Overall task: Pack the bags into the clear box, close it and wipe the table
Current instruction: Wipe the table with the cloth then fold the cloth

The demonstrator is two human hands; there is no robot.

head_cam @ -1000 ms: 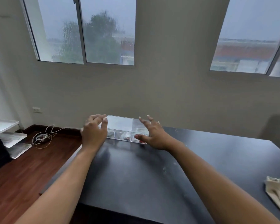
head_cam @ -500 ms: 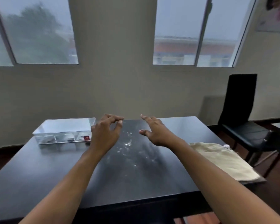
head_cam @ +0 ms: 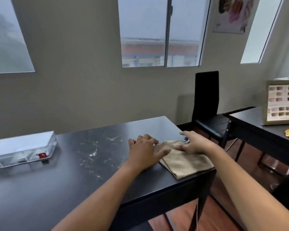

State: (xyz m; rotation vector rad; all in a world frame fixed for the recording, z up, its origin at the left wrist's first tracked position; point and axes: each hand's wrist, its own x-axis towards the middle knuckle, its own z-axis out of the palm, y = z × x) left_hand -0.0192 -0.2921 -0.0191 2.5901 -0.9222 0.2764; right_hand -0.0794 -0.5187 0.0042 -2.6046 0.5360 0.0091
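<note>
Currently left hand (head_cam: 144,151) and right hand (head_cam: 194,144) lie flat, fingers spread, on beige cloth (head_cam: 185,161) at table's (head_cam: 73,184) right edge, gripping nothing; clear box (head_cam: 22,150) mid-left, lid down, cut off by frame; contents hard to make out.

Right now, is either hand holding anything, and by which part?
Neither hand has closed on anything. The left hand and right hand lie open on the far end of the beige cloth.
</note>
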